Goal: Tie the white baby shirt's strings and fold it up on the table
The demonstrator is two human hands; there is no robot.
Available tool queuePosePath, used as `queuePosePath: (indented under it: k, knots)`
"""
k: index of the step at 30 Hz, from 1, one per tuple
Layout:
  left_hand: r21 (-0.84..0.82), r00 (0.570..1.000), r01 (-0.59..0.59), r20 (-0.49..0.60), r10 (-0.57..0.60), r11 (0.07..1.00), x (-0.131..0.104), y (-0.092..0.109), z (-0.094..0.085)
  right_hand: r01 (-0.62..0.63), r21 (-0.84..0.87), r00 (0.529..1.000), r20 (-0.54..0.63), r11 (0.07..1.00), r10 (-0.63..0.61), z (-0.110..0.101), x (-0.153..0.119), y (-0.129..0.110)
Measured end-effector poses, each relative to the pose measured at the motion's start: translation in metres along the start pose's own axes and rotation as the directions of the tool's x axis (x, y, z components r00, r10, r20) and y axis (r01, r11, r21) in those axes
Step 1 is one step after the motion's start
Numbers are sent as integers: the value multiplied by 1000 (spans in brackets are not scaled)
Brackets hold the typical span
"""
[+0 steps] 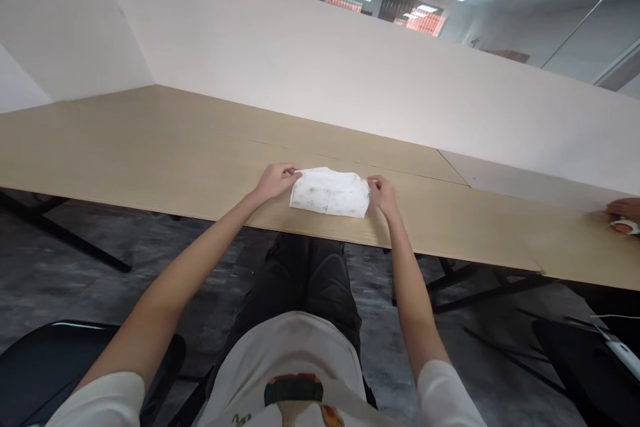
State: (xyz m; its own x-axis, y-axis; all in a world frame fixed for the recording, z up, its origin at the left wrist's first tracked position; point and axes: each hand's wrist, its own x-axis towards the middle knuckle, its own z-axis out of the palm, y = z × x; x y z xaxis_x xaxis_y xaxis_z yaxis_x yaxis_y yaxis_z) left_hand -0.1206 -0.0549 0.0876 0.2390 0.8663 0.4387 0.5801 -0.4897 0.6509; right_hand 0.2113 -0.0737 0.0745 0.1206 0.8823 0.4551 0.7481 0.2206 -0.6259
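A small white shirt [330, 193] with faint grey prints lies folded on the tan table [200, 153], near its front edge. Its upper edge dips in a shallow curve like a neckline. My left hand [280, 179] pinches the upper left corner, thumb and fingers together. At the upper right corner, my right hand [383, 195] has its fingertips closed on the fabric. Both forearms reach in from below, one on either side of the shirt.
A white partition [300, 60] rises behind the table. At the far right, another person's hand [623, 208] is by a white and orange object [625, 227]. Black chairs [60, 360] stand at lower left and lower right. Table seams run right of the shirt.
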Motion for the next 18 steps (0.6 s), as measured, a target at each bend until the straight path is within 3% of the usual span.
queuePosePath:
  k: [3, 6, 11, 14, 18]
  knots:
    - [79, 991, 126, 38, -129, 989, 29, -25, 22, -78, -143, 992, 92, 987, 91, 23, 27, 11]
    - [170, 975, 196, 73, -210, 966, 36, -50, 44, -119, -252, 973, 164, 960, 164, 46, 31, 23]
    - [146, 987, 143, 47, -151, 979, 24, -75, 63, -151, -231, 981, 81, 961, 174, 64, 18, 43]
    - [105, 991, 114, 50, -120, 988, 21, -79, 65, -126, -158, 989, 53, 979, 136, 65, 13, 49]
    - [78, 995, 80, 53, -85, 994, 21, -78, 64, -96, -90, 989, 106, 991, 105, 64, 12, 51]
